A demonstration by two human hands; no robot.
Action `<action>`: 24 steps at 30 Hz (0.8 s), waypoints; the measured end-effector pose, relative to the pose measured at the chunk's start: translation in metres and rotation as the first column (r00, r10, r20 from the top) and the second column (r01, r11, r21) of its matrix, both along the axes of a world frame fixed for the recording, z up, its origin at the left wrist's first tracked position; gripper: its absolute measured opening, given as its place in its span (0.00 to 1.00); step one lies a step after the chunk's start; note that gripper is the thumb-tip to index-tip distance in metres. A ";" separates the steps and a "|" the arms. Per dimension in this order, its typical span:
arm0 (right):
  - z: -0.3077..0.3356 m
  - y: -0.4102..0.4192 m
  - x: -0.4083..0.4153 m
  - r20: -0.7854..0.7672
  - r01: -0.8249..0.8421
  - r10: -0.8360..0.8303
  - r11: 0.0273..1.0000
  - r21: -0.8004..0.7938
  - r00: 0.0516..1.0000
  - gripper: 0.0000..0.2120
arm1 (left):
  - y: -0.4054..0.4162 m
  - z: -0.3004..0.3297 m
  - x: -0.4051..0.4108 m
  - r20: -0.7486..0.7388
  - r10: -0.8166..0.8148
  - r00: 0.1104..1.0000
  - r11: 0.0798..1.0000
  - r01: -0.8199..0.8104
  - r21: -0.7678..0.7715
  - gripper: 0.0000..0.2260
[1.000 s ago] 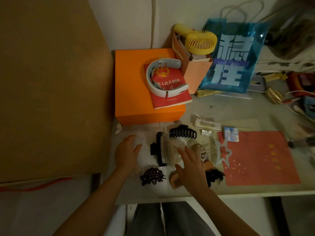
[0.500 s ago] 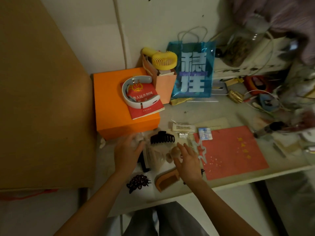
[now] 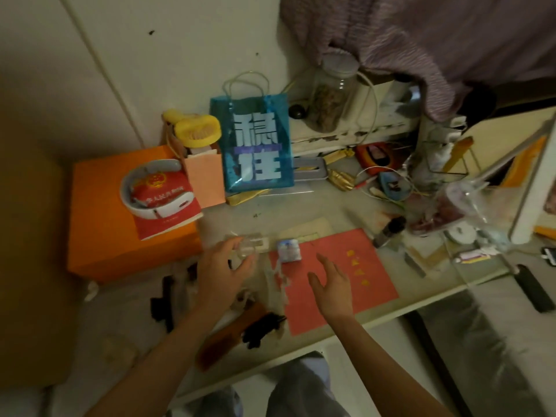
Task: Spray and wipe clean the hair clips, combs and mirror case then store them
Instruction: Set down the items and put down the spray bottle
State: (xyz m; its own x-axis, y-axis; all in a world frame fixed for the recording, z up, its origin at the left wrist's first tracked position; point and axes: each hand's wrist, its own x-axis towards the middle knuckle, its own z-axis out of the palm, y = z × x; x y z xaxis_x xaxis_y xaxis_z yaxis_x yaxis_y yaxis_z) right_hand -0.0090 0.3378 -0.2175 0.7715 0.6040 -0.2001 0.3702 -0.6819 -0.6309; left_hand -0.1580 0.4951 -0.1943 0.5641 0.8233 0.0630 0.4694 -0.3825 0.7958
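The frame is motion-blurred. The left hand [image 3: 224, 273] hovers with fingers spread over the pile of hair accessories, gripping nothing; the right hand [image 3: 332, 282] is open, palm down, above the red sheet [image 3: 361, 266]. A brown comb [image 3: 231, 332] lies at 6 o'clock from the left hand, with a black claw clip [image 3: 260, 328] touching its right end. Another black clip [image 3: 164, 302] sits at 8 o'clock. A clear star-shaped clip [image 3: 278, 273] lies between the 2 hands. The orange box [image 3: 105, 236] stands at 10 o'clock.
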 end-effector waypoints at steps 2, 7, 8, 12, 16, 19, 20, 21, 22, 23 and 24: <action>-0.002 -0.019 0.032 -0.017 0.012 -0.013 1.000 -0.016 1.000 0.22 | -0.017 -0.001 0.030 -0.007 0.021 1.000 1.000 -0.021 0.006 0.14; -0.009 -0.065 0.109 -0.087 0.050 -0.053 0.998 -0.036 0.995 0.23 | -0.058 -0.005 0.104 -0.078 0.039 0.996 0.999 -0.039 -0.001 0.16; -0.011 -0.072 0.123 -0.092 0.039 -0.045 0.997 -0.060 0.995 0.24 | -0.065 -0.006 0.117 -0.089 0.052 0.995 0.998 -0.054 -0.022 0.14; -0.017 -0.095 0.167 -0.107 0.038 -0.047 0.996 -0.086 0.993 0.25 | -0.087 -0.007 0.157 -0.085 0.040 0.996 0.996 -0.046 -0.073 0.14; -0.025 -0.105 0.195 -0.150 0.086 -0.102 0.990 -0.109 0.983 0.27 | -0.096 -0.009 0.182 -0.099 0.015 0.995 0.999 -0.018 -0.030 0.13; -0.029 -0.103 0.211 -0.196 0.128 -0.135 0.991 -0.046 0.971 0.30 | -0.100 -0.009 0.196 -0.152 -0.002 0.988 0.999 -0.006 -0.051 0.11; -0.030 -0.100 0.216 -0.211 0.137 -0.138 0.990 -0.020 0.968 0.31 | -0.100 -0.010 0.200 -0.142 0.008 0.990 0.999 -0.016 -0.051 0.13; -0.030 -0.097 0.221 -0.221 0.147 -0.142 0.989 0.003 0.965 0.32 | -0.100 -0.011 0.203 -0.137 0.016 0.990 0.998 -0.023 -0.051 0.15; -0.031 -0.094 0.225 -0.226 0.158 -0.149 0.987 0.022 0.963 0.32 | -0.100 -0.011 0.206 -0.142 0.012 0.990 0.999 -0.019 -0.050 0.17; -0.031 -0.091 0.230 -0.229 0.171 -0.158 0.985 0.038 0.960 0.32 | -0.100 -0.011 0.209 -0.155 0.002 0.988 0.999 -0.009 -0.043 0.18; -0.032 -0.089 0.234 -0.232 0.178 -0.161 0.983 0.054 0.959 0.32 | -0.100 -0.011 0.212 -0.166 -0.008 0.986 0.999 0.002 -0.036 0.18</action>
